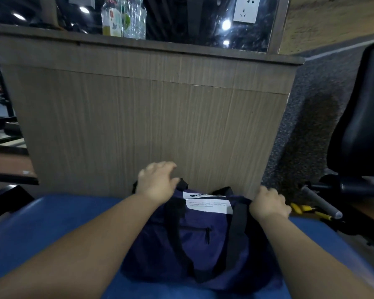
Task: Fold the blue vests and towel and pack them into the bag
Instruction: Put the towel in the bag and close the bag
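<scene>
1. The bag (pixel 181 238) lies on the blue surface (pixel 30 234) between both wrists, contents hidden.
2. Right hand (pixel 269 205) grips its top corner, fingertips hidden.
3. Left hand (pixel 158 182), loosely spread, sits over its far edge; contact unclear.

Head camera looking forward and down, one view only.
It's sitting up at the person's head, tilting down along the left forearm (pixel 84 240) and right forearm (pixel 294 244) onto the bag (pixel 203 238) on the blue surface (pixel 41 223), all lying close under the lens; the wide angle is bending the edges, taking in the wooden panel (pixel 149 115) straight ahead, bottles (pixel 123 16) at the top edge and a black chair (pixel 363 117) off right.
</scene>
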Demonstrator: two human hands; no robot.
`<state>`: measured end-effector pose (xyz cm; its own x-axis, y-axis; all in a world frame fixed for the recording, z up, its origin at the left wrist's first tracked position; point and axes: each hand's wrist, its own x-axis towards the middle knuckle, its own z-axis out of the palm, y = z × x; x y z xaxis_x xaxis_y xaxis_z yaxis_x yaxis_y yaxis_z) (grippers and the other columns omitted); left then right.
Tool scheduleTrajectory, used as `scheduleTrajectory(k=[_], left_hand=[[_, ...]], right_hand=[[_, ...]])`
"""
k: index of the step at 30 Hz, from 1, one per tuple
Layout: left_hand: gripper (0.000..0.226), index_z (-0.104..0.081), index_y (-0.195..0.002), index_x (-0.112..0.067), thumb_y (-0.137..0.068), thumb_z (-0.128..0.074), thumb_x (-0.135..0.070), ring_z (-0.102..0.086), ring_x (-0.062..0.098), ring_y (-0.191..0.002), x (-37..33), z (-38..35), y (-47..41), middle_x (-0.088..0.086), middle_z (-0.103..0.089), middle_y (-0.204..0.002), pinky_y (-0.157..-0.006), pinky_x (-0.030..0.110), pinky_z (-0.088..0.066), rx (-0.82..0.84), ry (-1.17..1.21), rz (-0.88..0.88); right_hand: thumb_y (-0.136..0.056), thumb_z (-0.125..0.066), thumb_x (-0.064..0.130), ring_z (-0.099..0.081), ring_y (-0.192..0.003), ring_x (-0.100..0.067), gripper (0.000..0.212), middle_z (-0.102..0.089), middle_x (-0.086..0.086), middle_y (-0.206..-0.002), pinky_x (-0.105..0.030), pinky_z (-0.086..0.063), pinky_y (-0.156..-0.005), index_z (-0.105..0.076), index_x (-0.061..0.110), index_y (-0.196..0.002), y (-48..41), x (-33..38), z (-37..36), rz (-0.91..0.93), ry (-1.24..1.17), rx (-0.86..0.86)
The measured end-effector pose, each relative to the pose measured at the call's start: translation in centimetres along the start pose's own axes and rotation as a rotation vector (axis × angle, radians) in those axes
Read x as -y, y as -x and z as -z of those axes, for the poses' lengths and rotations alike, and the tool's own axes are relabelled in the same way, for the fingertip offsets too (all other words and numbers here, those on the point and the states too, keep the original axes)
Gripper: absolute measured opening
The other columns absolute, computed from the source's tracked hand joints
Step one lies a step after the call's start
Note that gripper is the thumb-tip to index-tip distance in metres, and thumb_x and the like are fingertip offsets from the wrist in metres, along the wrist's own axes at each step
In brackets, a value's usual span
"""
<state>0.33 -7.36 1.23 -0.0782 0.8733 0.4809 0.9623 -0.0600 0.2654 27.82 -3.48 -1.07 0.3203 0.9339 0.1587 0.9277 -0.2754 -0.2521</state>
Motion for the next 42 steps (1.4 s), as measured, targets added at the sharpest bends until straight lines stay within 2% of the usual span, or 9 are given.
scheduleTrajectory(k=[2,4,6,10,12,16,33,37,42], left_hand=[[0.049,-0.043,-0.141,-0.035,-0.098,-0.038,-0.057,-0.033,0.018,-0.139,-2.8,-0.5,0.2,-0.010,-0.042,-0.150,-0.110,0.038,-0.025,0.193,0.101,-0.053],[0.062,-0.028,-0.150,-0.037,-0.095,-0.027,-0.066,-0.013,0.018,-0.149,-4.7,-2.1,1.2,-0.013,-0.022,-0.160,-0.118,0.047,-0.006,0.437,0.140,-0.047],[0.068,-0.016,-0.154,-0.039,-0.094,-0.021,-0.071,0.007,0.019,-0.151,-5.0,-4.1,2.1,-0.014,-0.005,-0.163,-0.116,0.054,0.010,0.548,0.074,-0.043],[0.068,-0.006,-0.155,-0.038,-0.095,-0.012,-0.069,0.016,0.018,-0.149,-3.7,-7.2,3.1,-0.013,0.002,-0.164,-0.115,0.058,0.016,0.571,0.006,0.011],[0.066,-0.004,-0.155,-0.037,-0.096,-0.010,-0.066,0.016,0.017,-0.149,-3.4,-8.0,2.8,-0.013,0.002,-0.164,-0.115,0.058,0.016,0.563,-0.009,0.008],[0.063,-0.007,-0.155,-0.039,-0.097,-0.010,-0.065,0.015,0.017,-0.149,-3.8,-9.2,2.3,-0.013,0.001,-0.164,-0.114,0.058,0.019,0.586,-0.061,-0.022],[0.066,-0.007,-0.155,-0.037,-0.097,-0.013,-0.066,0.007,0.021,-0.151,-3.4,-10.1,1.6,-0.012,-0.001,-0.164,-0.117,0.058,0.010,0.817,-0.084,0.047],[0.061,-0.016,-0.155,-0.030,-0.101,-0.018,-0.058,-0.002,0.022,-0.151,-5.3,-8.0,2.0,-0.007,-0.012,-0.163,-0.119,0.053,0.001,0.738,-0.151,-0.007],[0.060,-0.034,-0.148,-0.029,-0.099,-0.023,-0.061,-0.027,0.021,-0.144,-9.1,-6.7,4.4,-0.003,-0.030,-0.158,-0.118,0.049,-0.016,0.669,-0.045,-0.129]], right_hand=[[-0.090,-0.052,0.023,-0.039,-0.126,-0.031,0.044,-0.045,-0.008,-0.135,-0.047,-0.038,-0.098,-0.045,0.022,-0.134,0.2,1.4,1.2,0.071,-0.048,-0.054],[-0.092,-0.048,0.022,-0.043,-0.125,-0.031,0.040,-0.048,-0.007,-0.134,-0.046,-0.039,-0.098,-0.049,0.024,-0.133,0.7,3.0,2.1,0.154,-0.142,-0.095],[-0.096,-0.045,0.030,-0.044,-0.127,-0.031,0.037,-0.049,-0.007,-0.137,-0.044,-0.039,-0.101,-0.052,0.027,-0.132,1.4,4.5,2.1,0.261,-0.227,-0.069],[-0.097,-0.034,0.061,-0.023,-0.145,-0.024,0.055,-0.034,0.002,-0.155,-0.052,-0.018,-0.117,-0.040,0.036,-0.145,2.5,5.4,-0.9,0.435,-0.080,0.163],[-0.096,-0.027,0.065,-0.005,-0.151,-0.021,0.061,-0.019,0.005,-0.162,-0.054,-0.002,-0.120,-0.027,0.037,-0.151,2.4,4.7,-2.9,0.447,0.028,0.225],[-0.096,-0.022,0.067,0.007,-0.151,-0.019,0.065,-0.006,0.009,-0.165,-0.059,0.009,-0.117,-0.017,0.039,-0.154,1.6,3.0,-5.0,0.404,0.091,0.279],[-0.100,-0.020,0.060,0.015,-0.150,-0.022,0.061,0.005,0.012,-0.164,-0.059,0.012,-0.116,-0.014,0.035,-0.156,1.8,2.6,-6.6,0.345,0.092,0.482],[-0.102,-0.024,0.056,0.004,-0.152,-0.022,0.057,-0.005,0.005,-0.165,-0.053,0.005,-0.119,-0.024,0.032,-0.154,3.1,1.6,-4.8,0.381,0.025,0.452],[-0.102,-0.023,0.056,0.005,-0.151,-0.014,0.057,-0.005,0.010,-0.164,-0.062,0.004,-0.115,-0.020,0.036,-0.155,5.0,-1.8,-4.2,0.342,-0.034,0.408]])
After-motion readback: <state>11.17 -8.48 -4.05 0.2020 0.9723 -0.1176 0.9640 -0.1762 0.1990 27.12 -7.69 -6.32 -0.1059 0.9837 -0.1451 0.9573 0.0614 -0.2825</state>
